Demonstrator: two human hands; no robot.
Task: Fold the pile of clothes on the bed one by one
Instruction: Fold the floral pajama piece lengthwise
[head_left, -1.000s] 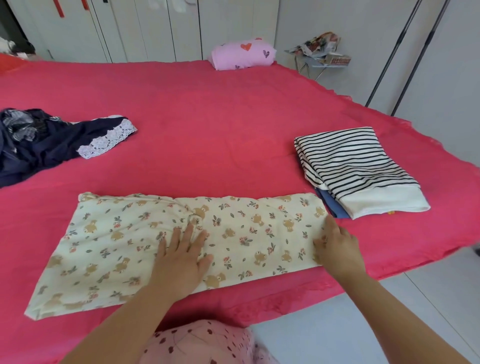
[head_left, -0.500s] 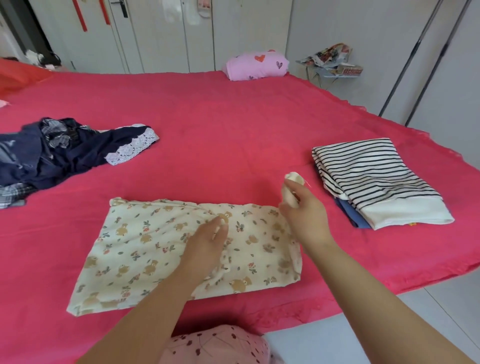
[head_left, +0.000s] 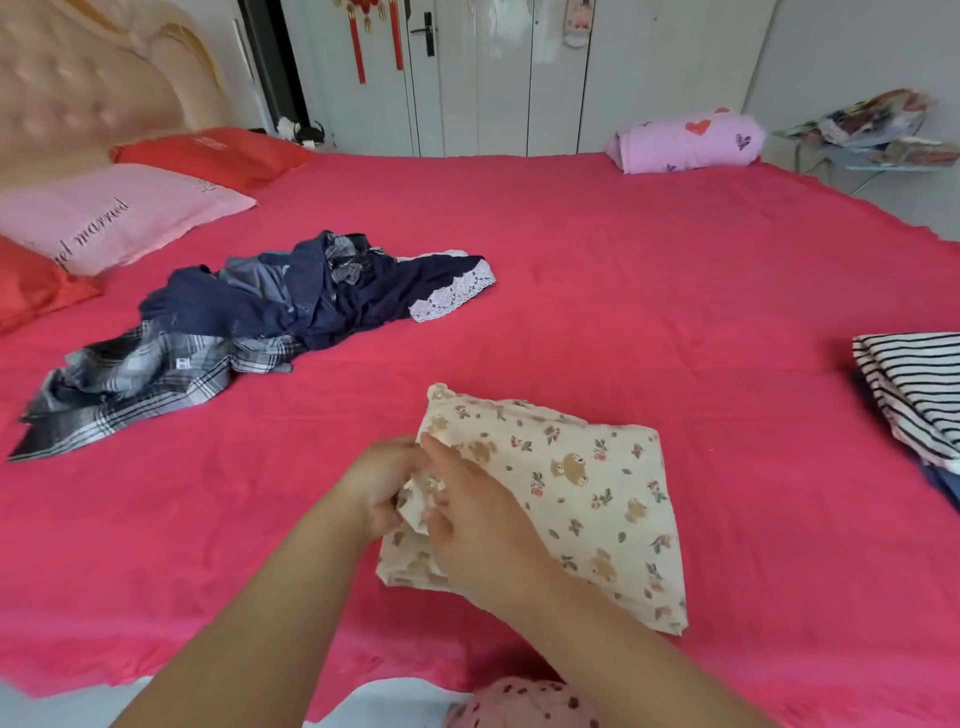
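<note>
at far left on the pink pillow (head_left: 119, 218), cursive ending in "married". then the unfolded dark pile (head_left: 260, 317) on the red bed (head_left: 623, 291). near its front edge, left hand (head_left: 382, 486) and right hand (head_left: 483, 525) both pinching the bear-print garment (head_left: 582, 488) at its left end. striped stack (head_left: 914, 384) far right.

Our left hand (head_left: 382, 488) and right hand (head_left: 478, 514) both pinching the left edge of our folded bear-print cloth (head_left: 587, 493), on the red bed (head_left: 623, 291), rumpled dark pile (head_left: 291, 301) beyond to the left, striped stack (head_left: 914, 384) at far right.
</note>
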